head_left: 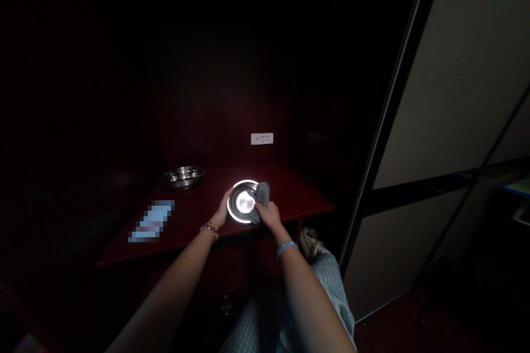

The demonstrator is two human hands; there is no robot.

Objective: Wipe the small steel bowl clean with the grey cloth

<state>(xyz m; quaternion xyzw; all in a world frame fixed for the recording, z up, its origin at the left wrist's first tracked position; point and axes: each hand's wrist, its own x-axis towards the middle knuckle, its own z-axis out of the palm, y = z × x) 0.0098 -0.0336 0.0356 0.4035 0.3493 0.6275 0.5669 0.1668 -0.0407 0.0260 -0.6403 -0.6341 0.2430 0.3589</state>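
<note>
Currently, entries run from the hands outward.

- Right hand (270,214): closing around a grey cloth (262,193), bunching it and pressing it into the right side of the steel bowl (242,202).
- Left hand (223,210): curling over the bowl's left rim, gripping and bracing it.
- Steel bowl: sitting on the worktop (298,198) close to the front edge, about midway along it, glaring white under strong light.
- Beaded bracelet (209,228): circling the left wrist.
- Pale wristband (286,248): circling the right wrist.
- Second steel bowl (183,176): lying well apart, toward the back left corner, with no hand touching it.
- Blurred pale card (151,220): lying near the left end of the front edge, apart from both bowls.
- Wall socket (262,138): showing on the dark wall behind the worktop.
- Shoe (309,241): showing below the front right corner.

Risks, as judged:

- The bowl is sitting so near the front edge that a hard stroke of the cloth toward the person could be pushing it off, onto the lap or the shoe. The left hand's hold on one rim is the only check.
- Pressure on the right side could be tipping the left rim up out of that grip, smooth steel giving little purchase.
- Glare is washing out the bowl's inside and darkness is hiding most of the worktop. A forearm swinging left could be striking the card or the second bowl unseen.
</note>
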